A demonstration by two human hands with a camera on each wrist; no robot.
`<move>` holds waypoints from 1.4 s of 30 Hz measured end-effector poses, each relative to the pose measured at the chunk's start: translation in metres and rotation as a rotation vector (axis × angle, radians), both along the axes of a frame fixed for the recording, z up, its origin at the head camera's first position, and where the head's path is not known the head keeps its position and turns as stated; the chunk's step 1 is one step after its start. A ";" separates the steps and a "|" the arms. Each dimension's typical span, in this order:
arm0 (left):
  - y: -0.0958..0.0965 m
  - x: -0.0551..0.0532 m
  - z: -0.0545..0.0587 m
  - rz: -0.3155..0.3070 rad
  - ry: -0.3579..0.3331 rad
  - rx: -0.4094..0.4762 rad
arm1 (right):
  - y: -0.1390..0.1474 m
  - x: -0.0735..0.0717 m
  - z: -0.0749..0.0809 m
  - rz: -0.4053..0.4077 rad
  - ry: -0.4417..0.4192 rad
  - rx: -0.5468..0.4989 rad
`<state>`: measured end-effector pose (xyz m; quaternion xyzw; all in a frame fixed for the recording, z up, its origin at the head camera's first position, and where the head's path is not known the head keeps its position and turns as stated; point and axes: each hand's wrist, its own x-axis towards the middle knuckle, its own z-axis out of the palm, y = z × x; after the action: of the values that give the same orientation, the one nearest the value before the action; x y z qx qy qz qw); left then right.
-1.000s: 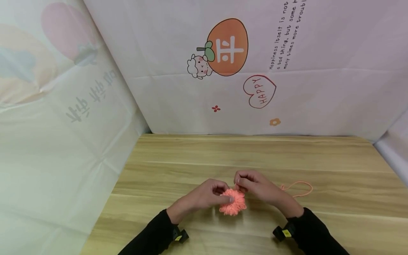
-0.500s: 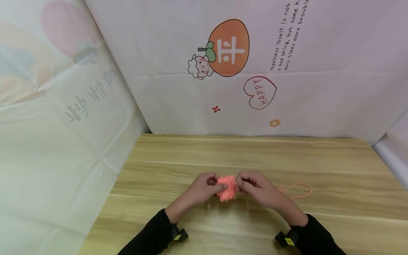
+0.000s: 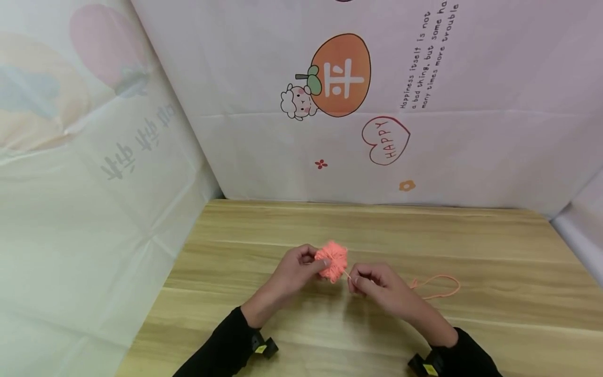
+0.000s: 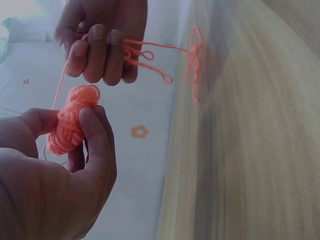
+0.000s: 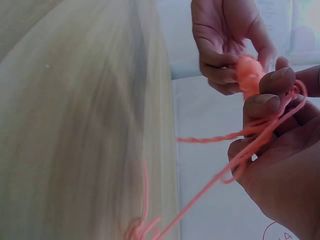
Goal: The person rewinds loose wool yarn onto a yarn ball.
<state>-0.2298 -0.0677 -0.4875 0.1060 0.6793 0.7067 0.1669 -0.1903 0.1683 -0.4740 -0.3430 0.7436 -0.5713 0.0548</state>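
Observation:
A small coral yarn bundle (image 3: pixel 333 261), looped round like a flower, is pinched between thumb and fingers of my left hand (image 3: pixel 294 272). To its right and slightly nearer, my right hand (image 3: pixel 379 285) pinches a strand of the same yarn, which runs taut to the bundle's lower right edge. In the left wrist view, the bundle (image 4: pixel 72 120) shows its wound side. Loose yarn loops (image 5: pixel 250 145) hang from the curled fingers of my right hand in the right wrist view. One length leads down to a slack yarn tail (image 3: pixel 443 296) on the table.
The wooden table (image 3: pixel 264 225) spans the area under both hands. A white printed sheet (image 3: pixel 254 152) stands upright along its back edge, and another pale sheet (image 3: pixel 94 251) covers the left side. Both wrists carry small black cameras (image 3: pixel 265 345).
My left hand has moved up and away with the yarn bundle, turning it. My right hand has come down a little to the right, and the strand between them is longer.

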 end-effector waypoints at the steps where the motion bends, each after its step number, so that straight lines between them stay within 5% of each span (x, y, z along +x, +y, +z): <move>1: 0.000 0.000 0.001 -0.001 -0.005 0.024 | 0.000 0.001 -0.001 -0.005 -0.009 0.005; 13: -0.003 0.001 0.015 -0.155 -0.095 0.281 | -0.003 0.005 -0.014 -0.031 -0.091 0.049; 20: 0.002 0.007 0.015 -0.316 -0.069 0.315 | -0.003 0.000 -0.017 -0.106 -0.136 0.085; 26: 0.005 0.014 0.012 -0.427 -0.057 0.356 | -0.001 -0.004 -0.021 -0.118 -0.083 0.083; 36: 0.005 0.023 0.008 -0.569 -0.028 0.268 | -0.002 -0.014 -0.022 -0.040 -0.106 -0.016; 42: 0.001 0.024 0.005 -0.600 -0.007 0.179 | 0.000 -0.018 -0.015 -0.085 -0.100 0.010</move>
<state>-0.2058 -0.0663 -0.4825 0.3136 0.5524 0.6832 0.3602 -0.2085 0.1679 -0.4889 -0.2818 0.7568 -0.5857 0.0695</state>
